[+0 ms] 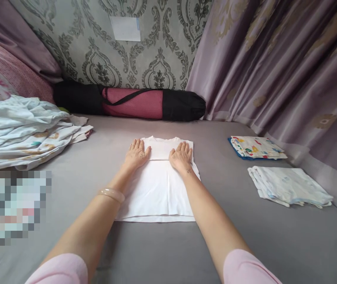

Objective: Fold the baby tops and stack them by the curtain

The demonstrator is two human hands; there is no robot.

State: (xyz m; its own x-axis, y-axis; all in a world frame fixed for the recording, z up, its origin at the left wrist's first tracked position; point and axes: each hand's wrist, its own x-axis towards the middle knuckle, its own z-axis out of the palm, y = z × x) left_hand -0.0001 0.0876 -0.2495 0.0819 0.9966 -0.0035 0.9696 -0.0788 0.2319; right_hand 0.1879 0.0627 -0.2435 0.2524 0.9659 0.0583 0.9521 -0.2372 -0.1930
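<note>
A white garment (153, 189) lies flat on the grey sheet, its far part folded over toward me in a short band. My left hand (138, 153) rests flat on the left end of that band, fingers stretched out and pointing away from me. On the right end, my right hand (181, 156) presses down the same way, palm down with the fingers extended. Neither hand grips the cloth. A crease runs down the middle of the garment between my forearms, and its near hem is lying straight across.
Loose clothes (32, 130) are heaped at the left. On the right lie a folded colourful-print garment (258, 148) and a folded white one (292, 185). A long black and pink bag (138, 103) sits against the wall, beside purple curtains (245, 59).
</note>
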